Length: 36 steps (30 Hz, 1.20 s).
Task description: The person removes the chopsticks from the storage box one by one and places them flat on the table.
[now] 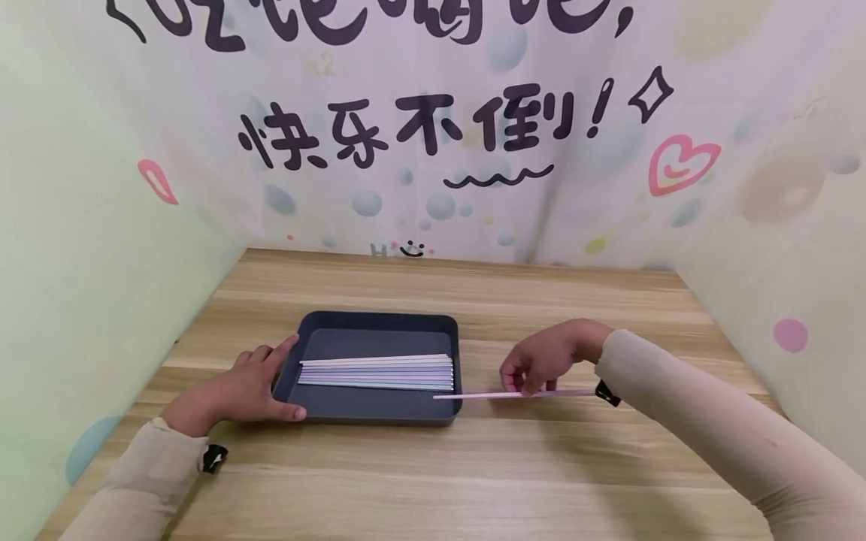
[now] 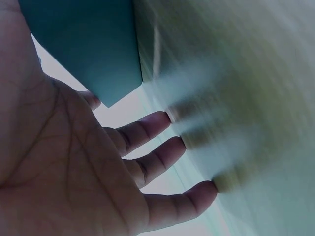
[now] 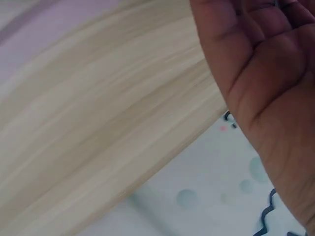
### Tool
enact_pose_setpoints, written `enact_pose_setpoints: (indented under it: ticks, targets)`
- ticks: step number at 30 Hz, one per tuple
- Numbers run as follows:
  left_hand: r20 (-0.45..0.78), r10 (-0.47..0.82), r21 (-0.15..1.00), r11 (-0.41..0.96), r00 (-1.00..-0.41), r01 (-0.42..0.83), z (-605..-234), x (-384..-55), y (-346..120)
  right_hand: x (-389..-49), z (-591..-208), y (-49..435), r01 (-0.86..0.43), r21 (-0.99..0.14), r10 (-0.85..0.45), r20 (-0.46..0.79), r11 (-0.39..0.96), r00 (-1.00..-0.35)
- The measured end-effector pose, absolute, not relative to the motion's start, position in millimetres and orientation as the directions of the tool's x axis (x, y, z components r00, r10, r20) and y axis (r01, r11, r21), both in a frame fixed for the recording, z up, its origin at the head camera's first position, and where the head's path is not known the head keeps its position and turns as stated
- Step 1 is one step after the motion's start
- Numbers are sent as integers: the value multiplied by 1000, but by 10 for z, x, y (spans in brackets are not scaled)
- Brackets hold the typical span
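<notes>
A dark shallow rectangular tray sits on the wooden table, with several pale white and lilac chopsticks lying side by side in it. My left hand rests at the tray's left end, thumb at the near corner and forefinger at the far one. The left wrist view shows that hand's other fingers extended, tips at the table beside the tray wall. My right hand pinches a pink chopstick held roughly level, its left tip over the tray's right rim. Blurred, the chopstick crosses a corner of the right wrist view.
The wooden table extends around the tray. A printed cloth with dark lettering hangs behind its back edge, and pale walls stand at both sides.
</notes>
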State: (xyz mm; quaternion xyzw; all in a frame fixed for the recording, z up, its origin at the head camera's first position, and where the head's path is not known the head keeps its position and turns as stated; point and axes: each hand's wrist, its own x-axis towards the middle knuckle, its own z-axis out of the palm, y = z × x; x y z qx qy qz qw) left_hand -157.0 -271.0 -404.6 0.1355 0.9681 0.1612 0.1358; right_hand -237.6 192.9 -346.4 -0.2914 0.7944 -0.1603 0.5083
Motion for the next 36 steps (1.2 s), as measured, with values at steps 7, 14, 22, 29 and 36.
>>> enact_pose_setpoints:
  ticks: [7,14,22,29,36]
  targets:
    - [-219,313,351,909,-924,224,-4051,-1568,-2715,-2288,-3614,2234,-229,-563,-607,-718,794,-341]
    - [-214,317,349,908,-924,231,-4035,-1568,-2713,-2234,-3656,2354,-198,-568,-598,-711,799,-371]
    - [-215,320,346,909,-923,234,-4018,-1552,-2701,-2241,-3671,2384,-244,-565,-614,-695,788,-373]
    - [-216,316,344,910,-924,231,-4008,-1559,-2703,-2269,-3712,2392,-267,-588,-645,-680,764,-349]
    - [-210,327,351,905,-921,241,-3981,-1533,-2685,-2242,-3757,2426,-281,-564,-630,-678,776,-379]
